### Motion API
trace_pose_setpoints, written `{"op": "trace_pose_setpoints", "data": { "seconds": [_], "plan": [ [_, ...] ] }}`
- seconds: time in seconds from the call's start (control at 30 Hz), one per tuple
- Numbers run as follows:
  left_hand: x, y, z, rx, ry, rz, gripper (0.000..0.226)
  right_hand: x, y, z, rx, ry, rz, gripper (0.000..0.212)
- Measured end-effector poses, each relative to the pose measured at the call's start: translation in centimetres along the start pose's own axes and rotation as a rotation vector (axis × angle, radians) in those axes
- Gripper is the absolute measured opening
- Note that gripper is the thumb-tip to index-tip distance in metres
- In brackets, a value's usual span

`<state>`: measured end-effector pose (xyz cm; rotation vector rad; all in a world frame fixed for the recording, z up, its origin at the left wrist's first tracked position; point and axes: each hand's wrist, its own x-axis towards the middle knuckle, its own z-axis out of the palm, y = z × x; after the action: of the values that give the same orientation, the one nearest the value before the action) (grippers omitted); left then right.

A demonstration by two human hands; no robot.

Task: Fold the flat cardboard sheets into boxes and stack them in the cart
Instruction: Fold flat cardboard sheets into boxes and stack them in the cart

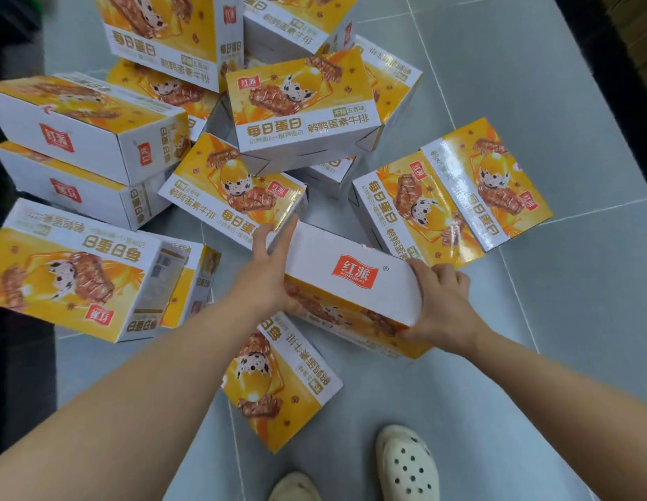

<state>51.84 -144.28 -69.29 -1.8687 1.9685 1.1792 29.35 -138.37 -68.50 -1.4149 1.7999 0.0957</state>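
Observation:
I hold a folded white and orange box (354,273) between both hands, its white side with the red logo facing up. My left hand (269,274) presses flat against its left end, fingers straight and pointing away from me. My right hand (439,305) grips the right end, fingers curled over the top edge and thumb under the lower corner. The box hangs just above another folded box (278,381) lying on the floor. No cart is in view.
Several folded boxes lie scattered and piled on the grey tiled floor (531,103): a stack at the left (79,139), one at the lower left (72,276), a heap at the top centre (303,103), one at the right (455,197). My white clogs (405,464) stand at the bottom.

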Motion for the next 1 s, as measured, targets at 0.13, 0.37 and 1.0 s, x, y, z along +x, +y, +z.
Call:
{"op": "trace_pose_setpoints", "data": {
  "seconds": [0.13,0.37,1.0],
  "plan": [
    [-5.6,2.1,-4.8,0.2,0.026,0.024,0.125,-4.9,-3.3,-5.5,-0.187,0.077,-0.184,0.105],
    [-20.1,6.4,-14.7,0.298,0.038,0.05,0.115,-15.4,-12.7,-17.4,-0.395,0.112,-0.541,0.102],
    [-60.2,13.5,-29.3,-0.103,0.75,-0.214,0.09,-40.9,-37.9,-33.6,-0.844,-0.006,-1.266,0.101]
  ]
}}
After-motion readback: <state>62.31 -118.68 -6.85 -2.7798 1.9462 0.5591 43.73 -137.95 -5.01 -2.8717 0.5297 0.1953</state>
